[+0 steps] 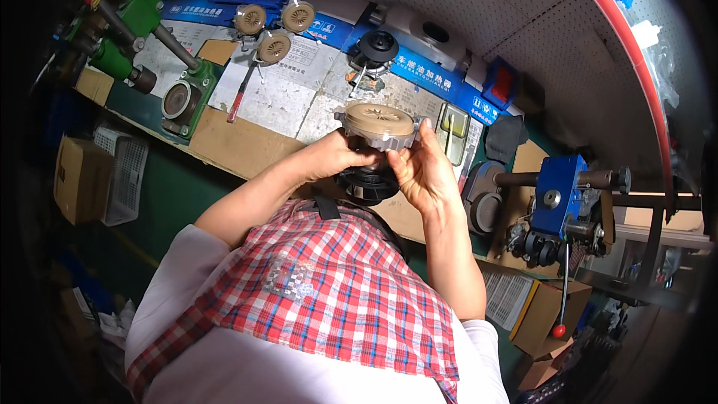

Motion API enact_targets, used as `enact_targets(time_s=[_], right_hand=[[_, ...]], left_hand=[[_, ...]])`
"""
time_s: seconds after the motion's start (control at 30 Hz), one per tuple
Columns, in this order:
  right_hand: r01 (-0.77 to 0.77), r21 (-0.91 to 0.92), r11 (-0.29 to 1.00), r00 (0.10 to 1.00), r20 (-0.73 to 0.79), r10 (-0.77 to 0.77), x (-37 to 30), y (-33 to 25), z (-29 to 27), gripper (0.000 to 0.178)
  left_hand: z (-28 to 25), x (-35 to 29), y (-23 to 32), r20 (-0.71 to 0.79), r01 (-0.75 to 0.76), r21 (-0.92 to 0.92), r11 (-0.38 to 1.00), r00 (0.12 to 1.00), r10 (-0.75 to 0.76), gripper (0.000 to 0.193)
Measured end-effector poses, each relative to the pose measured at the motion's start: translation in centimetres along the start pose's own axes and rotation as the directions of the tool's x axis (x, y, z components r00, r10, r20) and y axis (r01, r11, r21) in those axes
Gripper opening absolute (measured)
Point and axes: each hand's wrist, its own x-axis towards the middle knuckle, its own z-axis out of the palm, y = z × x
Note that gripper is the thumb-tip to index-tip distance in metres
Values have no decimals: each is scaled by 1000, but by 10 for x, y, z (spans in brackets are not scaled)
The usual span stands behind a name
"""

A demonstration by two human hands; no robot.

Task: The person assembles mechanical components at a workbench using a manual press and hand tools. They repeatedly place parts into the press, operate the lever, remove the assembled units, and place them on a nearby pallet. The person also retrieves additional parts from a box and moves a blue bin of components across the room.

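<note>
Between my two hands is a round blower unit with a tan vaned impeller (pixel 380 117) facing up in a silver-grey metal housing (pixel 385 140). My left hand (pixel 338 157) grips it from the left, its fingers mostly hidden behind the housing. My right hand (pixel 425 173) is closed on its right side, thumb and fingers at the rim. Just under the hands shows a black round part (pixel 368 188); I cannot tell whether it is joined to the unit. Beyond them, a black fan wheel (pixel 376 49) stands on the workbench (pixel 288 116).
Three tan-faced blower units (pixel 274 47) and a red-handled screwdriver (pixel 237 99) lie at the back left. A green press (pixel 187 97) stands left, a blue lever press (pixel 557 196) right. A small tray (pixel 453 135) sits beside my right hand. Cardboard boxes (pixel 84 179) are below the bench.
</note>
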Motion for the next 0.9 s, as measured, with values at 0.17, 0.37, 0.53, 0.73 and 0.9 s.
enact_targets(time_s=[0.17,0.37,0.53,0.73,0.9], right_hand=[[-15,41,999,999,-31,16,3,6,-7,50],[-2,53,999,998,-68,6,6,13,-15,53],[-80,38,996,996,-20,81,4,9,-19,49],[-69,-118,991,997,18,72,-2,8,-15,54],[-20,-445,895,1000,-4,20,-7,2,-11,50]], left_hand=[[-2,3,-4,13,63,-73,995,998,-63,63],[-6,2,-18,-31,140,-155,978,989,-147,50],[-15,-1,-28,-32,231,-259,938,968,-247,50],[-20,-6,-21,-28,166,-295,941,983,-182,57],[-30,-8,-16,12,124,-275,953,992,-125,59]])
